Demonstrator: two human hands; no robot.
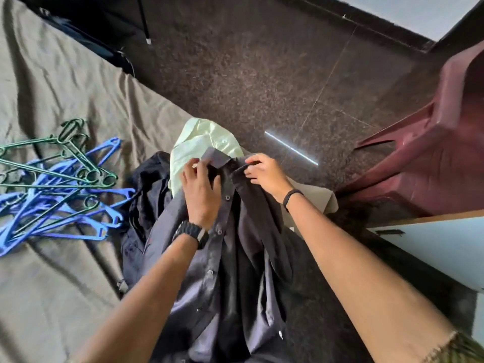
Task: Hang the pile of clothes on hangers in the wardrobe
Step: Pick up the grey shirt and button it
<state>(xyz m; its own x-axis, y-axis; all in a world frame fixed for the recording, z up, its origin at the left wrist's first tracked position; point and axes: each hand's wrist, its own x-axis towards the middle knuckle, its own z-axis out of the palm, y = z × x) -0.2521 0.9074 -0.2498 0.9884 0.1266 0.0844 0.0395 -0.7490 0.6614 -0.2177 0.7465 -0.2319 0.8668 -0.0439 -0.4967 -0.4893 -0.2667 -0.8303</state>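
Note:
A dark grey button-up shirt [235,271] hangs in front of me, held up by its collar. My left hand [200,191] pinches the left collar flap. On the other side, my right hand [264,172] grips the collar's right edge. Behind the shirt a pale yellow-green garment [201,145] and a black garment [150,184] lie piled at the edge of the bed. Blue hangers [65,205] and green hangers [70,163] lie tangled on the bedsheet to the left. No hanger is visible inside the shirt.
The olive bedsheet [65,87] covers the left half. Dark speckled floor [262,74] lies ahead. A maroon plastic chair [432,153] stands at the right, with a white panel [445,247] below it.

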